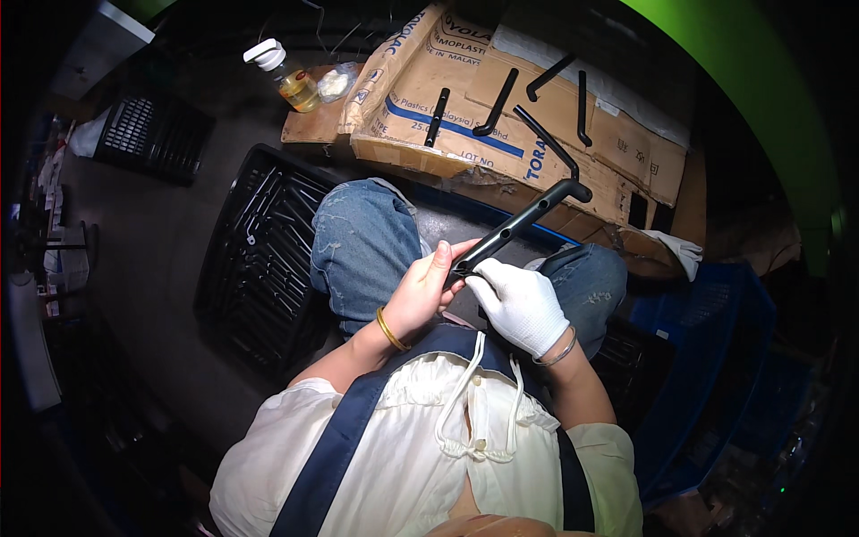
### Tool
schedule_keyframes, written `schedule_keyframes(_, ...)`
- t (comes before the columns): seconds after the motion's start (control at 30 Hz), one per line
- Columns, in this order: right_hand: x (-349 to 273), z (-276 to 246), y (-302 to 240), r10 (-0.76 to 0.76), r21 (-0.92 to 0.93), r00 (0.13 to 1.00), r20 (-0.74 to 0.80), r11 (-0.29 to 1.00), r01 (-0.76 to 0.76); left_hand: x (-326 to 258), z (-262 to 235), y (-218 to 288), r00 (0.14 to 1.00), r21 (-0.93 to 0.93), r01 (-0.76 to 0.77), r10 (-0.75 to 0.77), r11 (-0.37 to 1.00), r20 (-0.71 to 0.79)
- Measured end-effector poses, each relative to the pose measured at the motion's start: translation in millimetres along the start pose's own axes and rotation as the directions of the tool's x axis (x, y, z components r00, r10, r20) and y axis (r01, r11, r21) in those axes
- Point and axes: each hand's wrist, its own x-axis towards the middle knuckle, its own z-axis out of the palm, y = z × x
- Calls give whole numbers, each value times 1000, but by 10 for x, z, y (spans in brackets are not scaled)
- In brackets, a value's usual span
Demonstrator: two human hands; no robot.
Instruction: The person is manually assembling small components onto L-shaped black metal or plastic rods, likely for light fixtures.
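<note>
Left hand, bare w/ gold bangle, is curled shut around near end of a long black plastic rod; thumb up along rod's side, fingers wrapped beneath. Right hand, in white glove, also closed, pinching same rod end right beside left hand; the two hands touch. Rod sits over the lap, between the knees, slanting up and right to a bent tip near the cardboard edge.

Room, L to R: small black crate far left on the floor, well apart. Big black tray full of black parts just beside left knee, its edge touching the jeans. Bare floor strip between crate and tray. Right of lap, blue bins, close to right knee; tight there.

Packages: clear bottle w/ white cap and yellowish liquid, upper left of centre, on a cardboard scrap. Next to it, flattened brown cardboard sacks w/ blue stripe and blue print, spread ahead of the knees; several loose black rods lie on top, apart from each other. Green curved band at upper right rim.
</note>
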Motion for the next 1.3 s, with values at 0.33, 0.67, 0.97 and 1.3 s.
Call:
schedule_keyframes(0.33, 17, -8, 62, -72, -14, 997, 35, 997, 72, -1, -56, -30, 999, -18, 26, -26, 999, 31)
schedule_keyframes(0.67, -119, 169, -110, 188, 352, 939, -288, 933, -78, -88, -28, -102, 941, -322, -195, 270, 926, 206)
schedule_keyframes(0.97, -96, 113, -231, 24, 89, 957, -288, 996, 2, -99, -49, -104, 919, -196, -277, 319, 941, 231)
schedule_keyframes(1.3, -103, 182, -220, 22, 43, 970, -242, 999, -12, -91, -53, -128, 922, -96, -318, 331, 943, 201)
